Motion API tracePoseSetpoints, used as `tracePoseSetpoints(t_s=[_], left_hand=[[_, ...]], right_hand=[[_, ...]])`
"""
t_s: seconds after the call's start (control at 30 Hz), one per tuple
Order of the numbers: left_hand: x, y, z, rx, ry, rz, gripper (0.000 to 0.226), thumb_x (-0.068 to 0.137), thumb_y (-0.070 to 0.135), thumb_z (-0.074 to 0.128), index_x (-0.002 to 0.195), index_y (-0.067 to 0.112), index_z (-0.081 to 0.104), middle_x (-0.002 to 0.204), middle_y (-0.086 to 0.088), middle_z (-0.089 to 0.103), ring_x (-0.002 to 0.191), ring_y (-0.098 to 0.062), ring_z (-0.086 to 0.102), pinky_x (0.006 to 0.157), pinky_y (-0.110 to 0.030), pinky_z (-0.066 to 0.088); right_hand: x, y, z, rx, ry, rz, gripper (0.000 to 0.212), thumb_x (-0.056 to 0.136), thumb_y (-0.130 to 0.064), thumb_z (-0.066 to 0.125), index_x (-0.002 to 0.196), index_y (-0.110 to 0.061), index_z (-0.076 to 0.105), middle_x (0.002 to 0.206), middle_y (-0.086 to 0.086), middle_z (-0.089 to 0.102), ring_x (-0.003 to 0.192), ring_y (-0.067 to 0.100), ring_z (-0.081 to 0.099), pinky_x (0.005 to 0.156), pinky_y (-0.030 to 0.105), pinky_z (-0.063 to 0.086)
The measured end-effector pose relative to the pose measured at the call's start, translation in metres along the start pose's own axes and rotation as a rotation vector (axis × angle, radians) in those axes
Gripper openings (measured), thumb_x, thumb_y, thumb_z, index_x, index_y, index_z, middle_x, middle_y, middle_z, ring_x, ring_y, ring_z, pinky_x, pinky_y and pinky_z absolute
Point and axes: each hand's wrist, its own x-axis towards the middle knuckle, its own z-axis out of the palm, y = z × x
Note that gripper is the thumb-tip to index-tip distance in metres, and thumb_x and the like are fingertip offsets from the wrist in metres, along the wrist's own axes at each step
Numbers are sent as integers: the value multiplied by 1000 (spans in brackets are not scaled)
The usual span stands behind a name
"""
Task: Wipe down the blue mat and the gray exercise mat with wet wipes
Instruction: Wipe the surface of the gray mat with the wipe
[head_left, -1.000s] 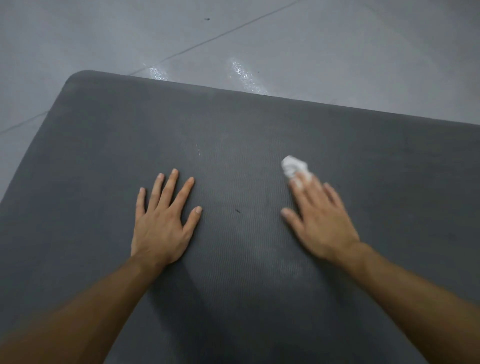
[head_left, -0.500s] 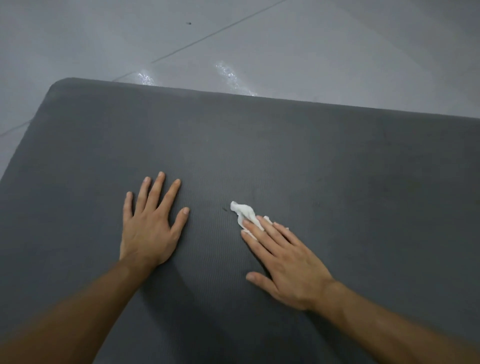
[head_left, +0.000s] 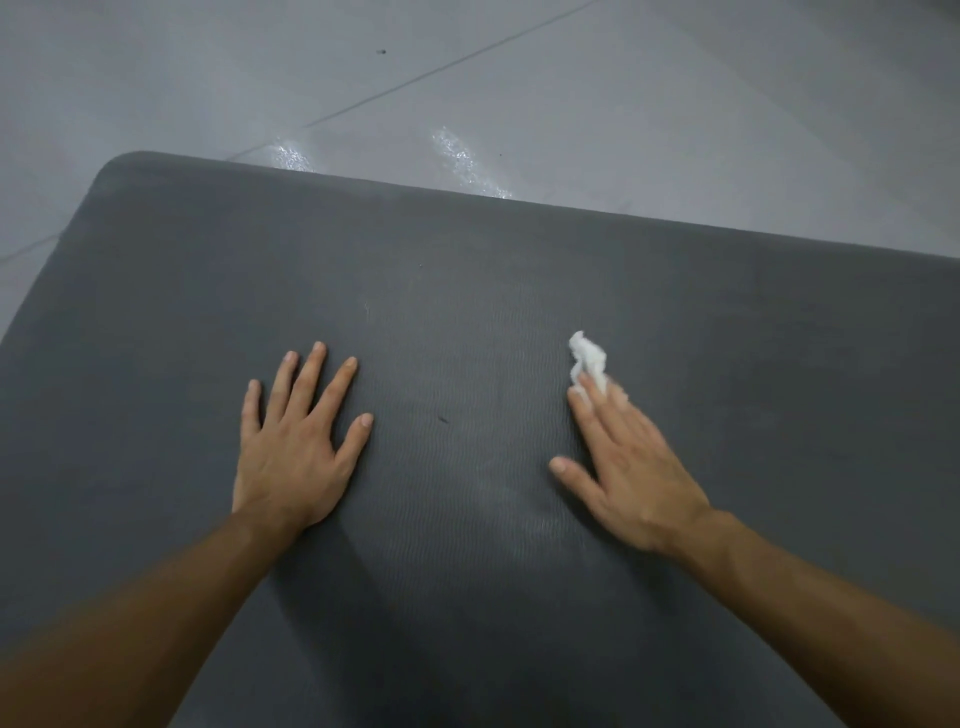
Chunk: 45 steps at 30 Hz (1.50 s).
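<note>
The gray exercise mat (head_left: 467, 291) fills the middle and lower frame, a dark charcoal slab of foam-like material with a fine wavy ribbed grain that shows best in the centre. Its far edge runs as a straight line from upper left down toward the right edge, and its far corner at upper left is rounded. A small dark speck (head_left: 443, 420) sits on the ribbing between the two hands, and a paler, dull smear lies just below centre. The left hand (head_left: 296, 457) lies flat at centre left, palm down on the mat, fingers straight and fanned apart, holding nothing. The right hand (head_left: 628, 478) lies at centre right, slightly blurred, also palm down with fingers extended and the thumb splayed to the left. Its fingertips (head_left: 587, 400) press on the near end of a crumpled white wet wipe (head_left: 589, 361), a small wrinkled wad that juts out beyond them onto the mat. Above the mat, the floor (head_left: 675, 104) is smooth pale gray tile crossed by a thin dark grout line (head_left: 415, 78), with two glistening wet patches (head_left: 462, 156) close to the mat's far edge.
</note>
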Motion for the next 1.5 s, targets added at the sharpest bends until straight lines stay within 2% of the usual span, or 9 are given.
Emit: tracePoseSetpoints(t_s=[0.2,0.3,0.47,0.63,0.87,1.07,1.2,1.33,1.5], left_hand=[[5,-3,0,11,-44,10,68,102,64,20,165,37,16,174,5,7,160,-20,1,127,-55,4],[10,-7,-2,41,-121,38,71,100,68,12,165,39,6,174,6,-4,160,-19,-8,127,-55,1],[39,-11,-12,75,-172,147,74,98,74,3,164,42,2,173,8,-9,159,-16,-12,128,-50,4],[94,24,-13,19,-184,63,77,92,74,0,163,44,3,173,9,-8,160,-17,-9,128,-50,2],[171,47,-11,42,-185,120,76,95,73,2,164,41,1,174,8,-7,160,-18,-7,129,-50,3],[236,95,-6,-64,-224,-25,66,100,71,16,162,49,3,172,13,-9,158,-20,-15,123,-65,-7],[234,102,6,-22,-98,-63,69,98,71,11,162,46,2,173,10,-5,159,-22,-13,122,-68,-5],[235,102,6,-8,-97,-57,69,98,70,8,162,47,-2,173,10,-8,158,-22,-15,122,-67,-5],[235,103,7,31,-107,-62,71,96,71,2,161,46,-8,173,10,-13,158,-23,-18,123,-65,-5]], right_hand=[[-29,-34,8,-85,-84,-289,83,105,-70,27,166,-13,19,174,1,3,161,20,-2,128,37,4],[-22,-21,4,-119,-68,-174,82,106,-70,20,166,-15,13,174,-1,2,161,17,-5,127,38,7],[8,13,-13,-88,-19,58,85,100,-73,2,166,-21,-8,167,-12,-26,157,11,-20,127,31,-8],[42,12,-21,0,9,177,90,94,-76,-3,165,-21,-10,170,-9,-24,157,13,-20,128,31,-8],[36,-21,-7,-42,-23,-152,85,104,-73,23,164,-14,24,174,3,7,161,21,4,126,38,8],[85,26,-26,-46,68,134,86,100,-74,7,167,-21,-4,173,-7,-14,159,13,-13,128,34,-5],[136,53,-41,9,96,297,91,94,-75,-2,166,-19,-8,172,-6,-18,158,14,-17,128,33,-7],[176,51,-48,93,124,305,93,94,-74,0,166,-15,-1,173,-5,-17,158,14,-19,130,39,1],[183,28,-45,29,78,123,84,102,-70,9,166,-18,-5,171,-5,-25,155,11,-27,128,34,-8]])
